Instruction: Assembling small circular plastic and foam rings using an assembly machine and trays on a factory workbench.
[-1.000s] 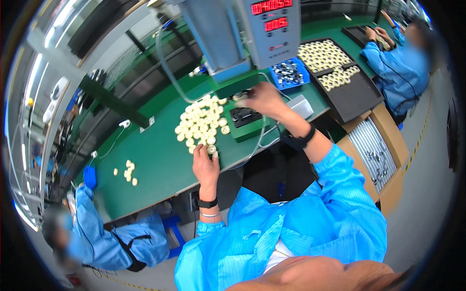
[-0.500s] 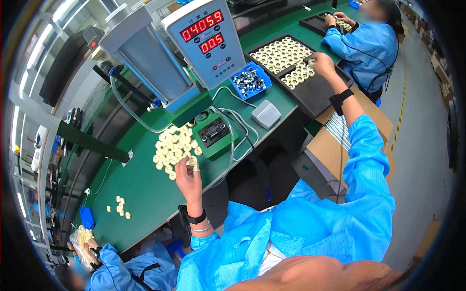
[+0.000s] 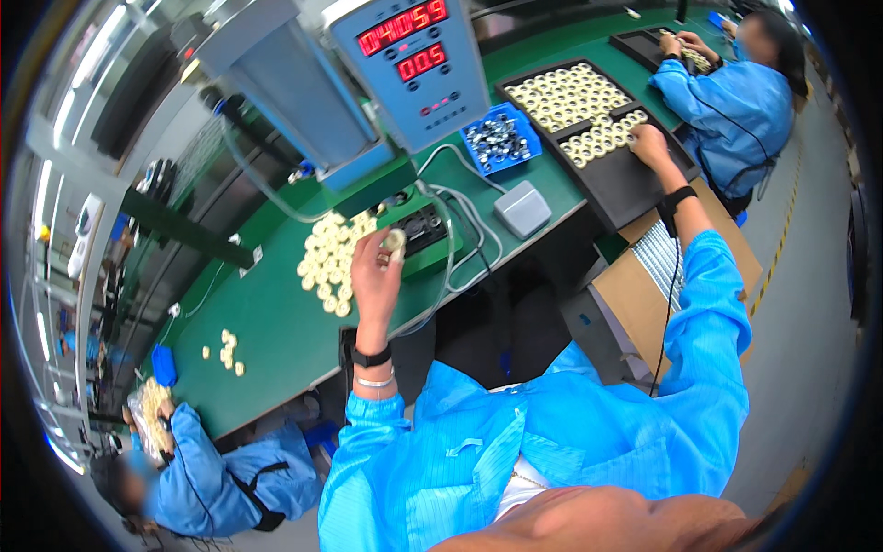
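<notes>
The left hand (image 3: 373, 281), fingers pointing forward, pinches a ring (image 3: 395, 242) at its tips; the pile (image 3: 326, 253) lies just left of it. The right arm (image 3: 706, 285) stretches outward, the right hand (image 3: 650, 147) over the tray (image 3: 635, 184), its grip unclear.

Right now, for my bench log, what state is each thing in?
Black tray: far section filled, near partly.
Right hand: at its cream parts, grip unclear.
Left hand: closed on a cream part.
Cream pile: loose, beside the press.
Counter: lit, red digits.
Blue bin: open, holding metal parts.
Carton: open, silver rods inside.
</notes>
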`<action>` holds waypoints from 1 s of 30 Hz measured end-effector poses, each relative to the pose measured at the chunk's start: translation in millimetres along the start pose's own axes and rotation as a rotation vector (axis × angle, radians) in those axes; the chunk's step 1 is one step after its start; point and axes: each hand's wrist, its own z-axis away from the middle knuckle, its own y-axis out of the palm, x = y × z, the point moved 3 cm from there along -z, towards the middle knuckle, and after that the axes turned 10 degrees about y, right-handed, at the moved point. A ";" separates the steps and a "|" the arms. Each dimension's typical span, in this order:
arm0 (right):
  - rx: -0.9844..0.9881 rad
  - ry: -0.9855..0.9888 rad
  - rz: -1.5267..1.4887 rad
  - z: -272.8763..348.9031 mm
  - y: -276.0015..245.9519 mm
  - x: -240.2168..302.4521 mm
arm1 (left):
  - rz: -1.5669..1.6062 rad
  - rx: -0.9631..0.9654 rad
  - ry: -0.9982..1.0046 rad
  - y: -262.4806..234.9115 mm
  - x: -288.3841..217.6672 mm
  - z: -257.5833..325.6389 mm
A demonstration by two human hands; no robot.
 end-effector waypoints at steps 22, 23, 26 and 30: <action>0.195 -0.332 -0.576 159.4 -59.7 226.7 | -0.102 0.062 0.250 27.1 6.8 -24.9; 0.183 -0.349 -0.546 152.4 -48.7 239.0 | -0.152 0.044 0.252 27.0 4.0 -23.9; 0.190 -0.401 -0.469 124.7 -11.5 272.9 | -0.137 0.046 0.222 28.2 6.7 -22.4; 0.281 -0.497 -0.154 98.8 35.2 298.9 | -0.096 0.008 0.176 31.4 11.0 -23.5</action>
